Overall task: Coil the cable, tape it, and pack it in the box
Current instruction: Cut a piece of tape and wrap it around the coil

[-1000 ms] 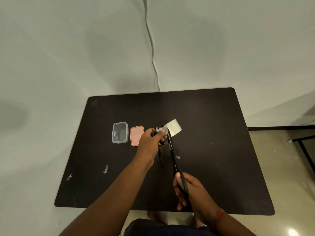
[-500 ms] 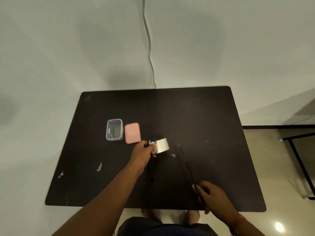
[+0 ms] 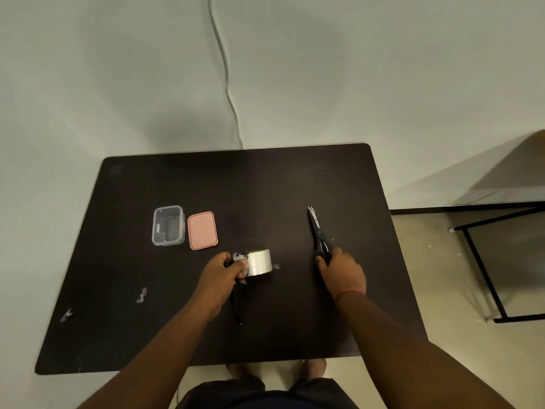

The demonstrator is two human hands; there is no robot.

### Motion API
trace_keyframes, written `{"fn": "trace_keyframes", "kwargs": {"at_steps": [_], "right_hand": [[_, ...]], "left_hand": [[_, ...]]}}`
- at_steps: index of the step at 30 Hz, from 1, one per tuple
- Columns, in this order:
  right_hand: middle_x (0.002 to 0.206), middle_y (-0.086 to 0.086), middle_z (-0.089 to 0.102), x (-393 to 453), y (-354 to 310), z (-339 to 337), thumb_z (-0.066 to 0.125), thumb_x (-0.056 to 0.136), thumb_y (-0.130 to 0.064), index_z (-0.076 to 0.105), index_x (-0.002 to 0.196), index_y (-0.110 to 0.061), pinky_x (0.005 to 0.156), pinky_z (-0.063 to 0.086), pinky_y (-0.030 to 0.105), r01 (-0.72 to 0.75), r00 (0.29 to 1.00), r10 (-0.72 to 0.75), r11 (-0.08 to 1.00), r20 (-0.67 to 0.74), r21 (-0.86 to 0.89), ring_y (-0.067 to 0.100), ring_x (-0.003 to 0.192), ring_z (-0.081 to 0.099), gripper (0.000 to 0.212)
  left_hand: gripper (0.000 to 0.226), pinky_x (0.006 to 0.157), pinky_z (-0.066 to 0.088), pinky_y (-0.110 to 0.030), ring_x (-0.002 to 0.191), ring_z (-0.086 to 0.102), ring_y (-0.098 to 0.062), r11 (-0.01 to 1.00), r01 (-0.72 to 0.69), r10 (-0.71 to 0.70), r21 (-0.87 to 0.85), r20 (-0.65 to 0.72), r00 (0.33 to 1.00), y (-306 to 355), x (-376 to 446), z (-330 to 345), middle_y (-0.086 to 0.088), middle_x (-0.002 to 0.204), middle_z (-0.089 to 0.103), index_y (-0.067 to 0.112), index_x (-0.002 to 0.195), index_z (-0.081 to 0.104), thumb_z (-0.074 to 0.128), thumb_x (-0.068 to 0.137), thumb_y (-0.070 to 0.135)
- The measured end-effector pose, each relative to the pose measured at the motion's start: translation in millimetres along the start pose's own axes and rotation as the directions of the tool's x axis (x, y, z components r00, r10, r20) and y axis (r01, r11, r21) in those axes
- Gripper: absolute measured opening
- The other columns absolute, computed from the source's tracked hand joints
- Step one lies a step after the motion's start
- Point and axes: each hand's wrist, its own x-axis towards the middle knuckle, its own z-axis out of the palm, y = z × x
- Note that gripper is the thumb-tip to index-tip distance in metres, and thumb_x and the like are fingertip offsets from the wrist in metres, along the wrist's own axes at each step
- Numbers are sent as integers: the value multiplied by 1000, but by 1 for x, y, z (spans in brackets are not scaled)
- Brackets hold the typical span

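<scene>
A dark tabletop (image 3: 295, 184) fills the middle of the frame, set against a pale wall, with a thin wall cord (image 3: 226, 84) running down the wall to the tabletop's far edge. At the right edge of the frame a black metal frame (image 3: 483, 276) stands on the light floor.

The left hand (image 3: 219, 276), just left of centre, is closed around a dark bundle, apparently the coiled cable (image 3: 236, 302), whose loose black end trails down toward the lower centre. The bundle itself is mostly hidden under the fingers. Touching that hand on its right is a roll of clear tape (image 3: 259, 262), lying on its side on the tabletop, with crumpled tape between the roll and the fingertips.

The right hand (image 3: 343, 271), right of centre, is curled over the handles of black scissors (image 3: 317, 228), which lie flat on the tabletop with the blades pointing toward the upper part of the frame. Whether the fingers pass through the handle loops cannot be told.

In the left middle sits a clear plastic box (image 3: 167, 225), open on top, and just beside it on the right lies its pink lid (image 3: 202, 230), flat and separate. Small pale scraps (image 3: 141, 296) lie on the lower left of the tabletop.
</scene>
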Motion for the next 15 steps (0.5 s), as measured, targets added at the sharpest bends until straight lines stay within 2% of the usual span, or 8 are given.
{"fn": "trace_keyframes", "kwargs": {"at_steps": [5,10,12,14,15], "right_hand": [[118,16,59,1,-2,6,58,88,-48,54,115,-9,83,51,42,-34,999,33,999,34,29,35,101,63,47],[121,17,57,-2,-4,7,58,90,-41,48,117,-8,85,55,46,-29,997,21,995,77,93,35,102,63,44],[123,15,55,-8,-5,5,56,91,-39,47,118,-10,81,56,45,-13,998,6,996,66,92,33,99,65,41],[126,10,53,-18,-11,0,54,93,-39,47,120,-13,72,55,37,80,997,-78,993,-24,87,28,92,66,39],[129,7,52,-22,-17,-3,54,93,-39,48,124,-15,72,55,35,175,983,-167,977,-71,120,23,93,65,40]], "left_hand": [[9,69,46,-27,81,61,-16,1000,-15,15,-22,14,1000,2,-6,1,-7,90,66,12,99,65,61,94,18],[9,67,45,-25,81,60,-14,1000,-18,19,-17,30,999,6,-11,2,-8,92,66,12,99,65,60,94,18],[9,68,46,-25,82,61,-15,1000,-20,20,-16,37,999,7,-13,2,-9,93,66,13,98,65,60,94,19],[9,71,47,-26,84,62,-15,1000,-14,15,-21,55,998,9,-15,2,-9,96,67,13,99,65,61,94,20],[10,70,47,-26,85,62,-15,1000,-16,17,-17,64,998,9,-15,1,-9,96,67,14,100,65,62,93,21]]}}
